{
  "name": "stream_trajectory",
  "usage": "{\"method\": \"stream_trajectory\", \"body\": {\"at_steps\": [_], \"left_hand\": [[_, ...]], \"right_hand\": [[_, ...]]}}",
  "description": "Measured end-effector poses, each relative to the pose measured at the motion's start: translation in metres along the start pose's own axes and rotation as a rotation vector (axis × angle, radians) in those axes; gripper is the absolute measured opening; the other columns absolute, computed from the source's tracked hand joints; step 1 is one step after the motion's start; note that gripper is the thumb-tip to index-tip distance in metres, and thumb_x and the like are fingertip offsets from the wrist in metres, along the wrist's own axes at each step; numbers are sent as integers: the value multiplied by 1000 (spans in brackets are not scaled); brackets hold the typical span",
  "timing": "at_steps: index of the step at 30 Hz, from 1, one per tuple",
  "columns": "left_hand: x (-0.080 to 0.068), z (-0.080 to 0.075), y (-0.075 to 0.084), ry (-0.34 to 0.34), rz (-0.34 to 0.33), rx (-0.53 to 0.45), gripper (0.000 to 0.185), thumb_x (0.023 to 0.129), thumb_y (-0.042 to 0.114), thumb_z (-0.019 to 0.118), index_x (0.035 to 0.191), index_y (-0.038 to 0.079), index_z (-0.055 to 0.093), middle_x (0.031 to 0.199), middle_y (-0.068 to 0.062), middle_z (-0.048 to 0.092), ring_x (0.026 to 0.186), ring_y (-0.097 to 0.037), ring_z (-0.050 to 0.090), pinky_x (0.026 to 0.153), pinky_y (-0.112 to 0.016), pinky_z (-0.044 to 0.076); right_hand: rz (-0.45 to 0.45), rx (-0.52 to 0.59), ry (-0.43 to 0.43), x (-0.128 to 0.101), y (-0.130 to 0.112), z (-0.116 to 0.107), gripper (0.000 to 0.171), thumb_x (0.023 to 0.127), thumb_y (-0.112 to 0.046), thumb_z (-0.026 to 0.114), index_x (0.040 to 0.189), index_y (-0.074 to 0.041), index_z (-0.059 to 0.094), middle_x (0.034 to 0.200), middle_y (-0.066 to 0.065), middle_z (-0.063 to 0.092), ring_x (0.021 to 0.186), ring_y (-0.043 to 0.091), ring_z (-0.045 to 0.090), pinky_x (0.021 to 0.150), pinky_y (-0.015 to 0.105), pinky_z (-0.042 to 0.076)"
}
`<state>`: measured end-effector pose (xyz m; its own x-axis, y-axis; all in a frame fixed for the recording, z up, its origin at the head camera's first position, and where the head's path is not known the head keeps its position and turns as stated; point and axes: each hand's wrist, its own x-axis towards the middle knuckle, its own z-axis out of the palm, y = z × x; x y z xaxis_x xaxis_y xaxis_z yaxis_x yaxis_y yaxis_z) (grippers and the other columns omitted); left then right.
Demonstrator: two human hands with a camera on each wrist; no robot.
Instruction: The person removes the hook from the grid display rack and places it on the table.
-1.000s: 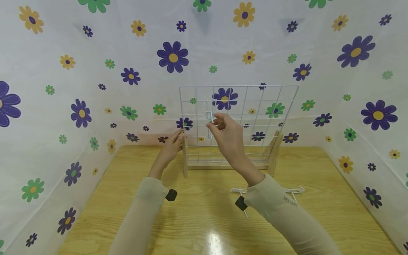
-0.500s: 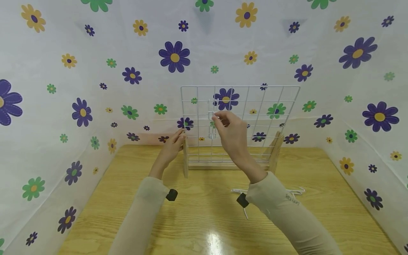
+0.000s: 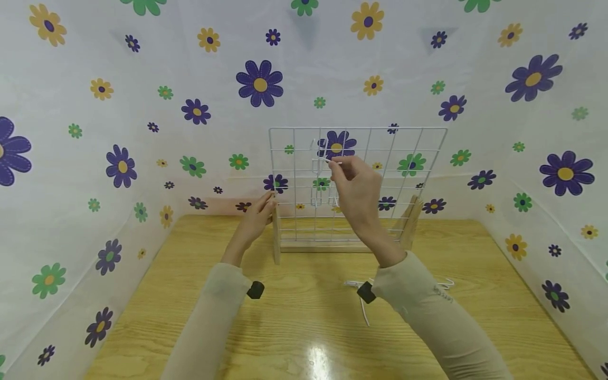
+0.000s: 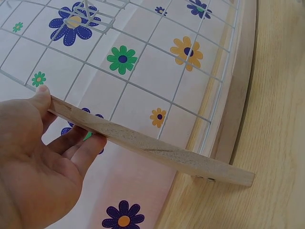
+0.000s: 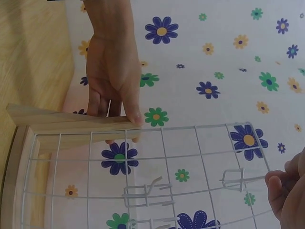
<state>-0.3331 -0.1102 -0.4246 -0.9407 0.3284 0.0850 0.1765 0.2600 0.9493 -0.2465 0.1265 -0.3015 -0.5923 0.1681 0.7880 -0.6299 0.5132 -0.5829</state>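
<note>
A white wire grid panel (image 3: 380, 128) stands upright in a wooden base (image 3: 328, 246) at the back of the table. My left hand (image 3: 266, 203) grips the top of the base's left wooden post (image 3: 275, 232), thumb on one side and fingers on the other; the left wrist view shows the hand (image 4: 66, 119) on the post (image 4: 157, 152). My right hand (image 3: 336, 162) pinches a small white wire hook (image 3: 324, 158) against the grid's upper rows. In the right wrist view that hook (image 5: 233, 179) sits on the grid (image 5: 162, 128) by my fingertips (image 5: 274, 181). Other hooks (image 5: 143, 193) hang lower down.
More white hooks (image 3: 444, 285) lie on the wooden table (image 3: 294, 327) behind my right forearm, one (image 3: 364, 312) under the wrist. Flowered white cloth walls (image 3: 119, 169) close in the table on the left, back and right.
My right hand has risen and shifted right along the grid, carrying the hook from the middle rows to the upper rows. The left hand has stayed on the post.
</note>
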Motion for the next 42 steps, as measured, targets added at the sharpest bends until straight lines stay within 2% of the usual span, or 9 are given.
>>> {"method": "stream_trajectory", "body": {"at_steps": [6, 12, 20, 25, 33, 36, 42], "left_hand": [[-1, 0, 1, -4, -9, 15, 57, 113, 39, 38, 166, 23, 25, 164, -18, 35, 145, -40, 41, 115, -48, 43], [0, 0, 1, -11, 6, 8, 56, 114, 37, 38, 166, 21, 25, 165, -18, 31, 147, -41, 38, 116, -49, 42], [-2, 0, 1, -14, 7, 14, 58, 114, 39, 38, 166, 20, 24, 165, -20, 31, 146, -42, 39, 116, -49, 42], [-2, 0, 2, -3, 3, 12, 59, 113, 41, 39, 166, 20, 25, 165, -19, 32, 146, -42, 39, 115, -49, 43], [-2, -1, 2, -9, -5, 15, 59, 113, 41, 39, 166, 21, 25, 166, -18, 30, 145, -42, 41, 115, -50, 43], [-1, -1, 2, -10, -2, 13, 59, 113, 42, 38, 166, 21, 24, 166, -18, 30, 145, -42, 40, 115, -50, 43], [-2, -1, 3, -17, 6, 11, 59, 113, 41, 39, 166, 21, 24, 166, -19, 30, 145, -42, 40, 116, -49, 43]], "right_hand": [[-28, 12, 23, 2, -5, -7, 12, 99, -4, 70, 102, 8, 73, 80, 16, 73, 62, 22, 65, 50, 11, 41], [-23, 34, 14, 1, -8, -14, 12, 98, -4, 71, 102, 7, 73, 79, 15, 73, 60, 19, 62, 47, 13, 39], [-53, 32, 4, -6, -15, -25, 10, 98, -4, 71, 101, 5, 74, 78, 13, 73, 60, 18, 60, 49, 12, 41], [-48, 38, 0, -9, -21, -33, 10, 97, -2, 72, 102, 5, 74, 80, 12, 74, 62, 15, 62, 50, 13, 42], [-26, 54, 15, -16, -25, -43, 9, 95, 0, 73, 102, 5, 75, 79, 11, 74, 60, 9, 61, 46, 13, 37], [-19, 40, 19, -19, -24, -46, 10, 96, -1, 73, 103, 5, 76, 80, 11, 74, 63, 7, 63, 47, 13, 38], [-26, -33, 40, -26, -21, -53, 9, 96, -5, 74, 100, 4, 76, 77, 12, 74, 58, 8, 57, 47, 13, 35]]}}
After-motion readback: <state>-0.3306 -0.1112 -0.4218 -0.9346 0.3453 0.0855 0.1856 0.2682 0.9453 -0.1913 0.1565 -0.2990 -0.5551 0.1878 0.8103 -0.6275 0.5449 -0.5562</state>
